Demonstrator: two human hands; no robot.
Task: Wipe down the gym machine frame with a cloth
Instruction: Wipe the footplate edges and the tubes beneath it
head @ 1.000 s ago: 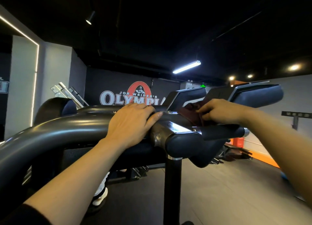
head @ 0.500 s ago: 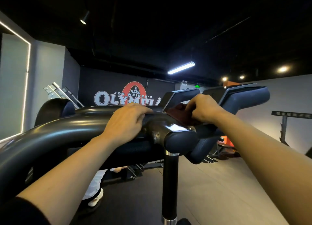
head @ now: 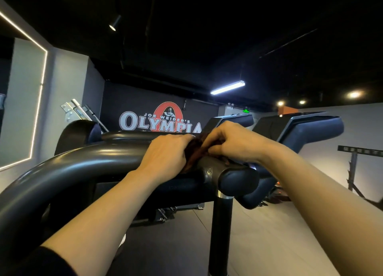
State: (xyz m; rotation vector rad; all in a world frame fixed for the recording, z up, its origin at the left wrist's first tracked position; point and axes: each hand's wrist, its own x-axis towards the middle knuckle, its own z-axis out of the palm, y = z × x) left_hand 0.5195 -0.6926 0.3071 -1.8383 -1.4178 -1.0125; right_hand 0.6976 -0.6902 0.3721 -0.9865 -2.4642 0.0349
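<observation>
Cloth [head: 196, 149], dark maroon and bunched, sits on top of the gym machine frame [head: 87, 161], right where the thick grey tube meets its welded joint. Both hands are on it. The left hand [head: 165, 153] lies over the tube with its fingers curled down onto the near edge of the fabric, gripping it against the metal. The right hand [head: 232, 143] comes in from the other side, fingers bent and pinching the upper folds, so the two hands meet with the fabric pressed between them. A loose corner trails out under the right wrist onto the flat plate of the frame.

Just below the joint a padded black handle end [head: 238, 182] juts toward the camera, and a dark upright post [head: 220, 234] with a chrome collar drops from it to the floor. Behind the hands stand two angled blue pads [head: 319, 126] on the machine's far side. The back wall carries a red and white Olympia logo [head: 159, 122], and a tube light [head: 228, 87] hangs from the black ceiling.
</observation>
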